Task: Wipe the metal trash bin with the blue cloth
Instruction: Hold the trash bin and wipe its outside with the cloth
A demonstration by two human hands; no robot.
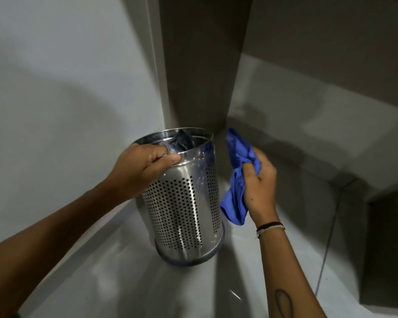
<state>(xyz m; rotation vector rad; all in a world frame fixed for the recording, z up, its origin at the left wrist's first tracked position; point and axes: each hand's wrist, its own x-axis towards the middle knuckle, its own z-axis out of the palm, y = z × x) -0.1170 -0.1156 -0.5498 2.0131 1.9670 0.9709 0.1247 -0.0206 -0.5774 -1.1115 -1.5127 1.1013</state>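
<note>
A shiny metal trash bin (184,203) with a perforated wall stands tilted on the pale floor in a corner. My left hand (140,168) grips its upper rim, thumb outside and fingers inside. Dark rubbish shows inside the bin. My right hand (260,182) holds a crumpled blue cloth (237,175) just to the right of the bin, close to its side. Whether the cloth touches the metal is unclear.
A grey wall (55,88) rises on the left and a brown panel (200,65) stands behind the bin. A low ledge (308,125) runs along the right. A thin cable (329,244) hangs beside a dark cabinet (388,249) at the right.
</note>
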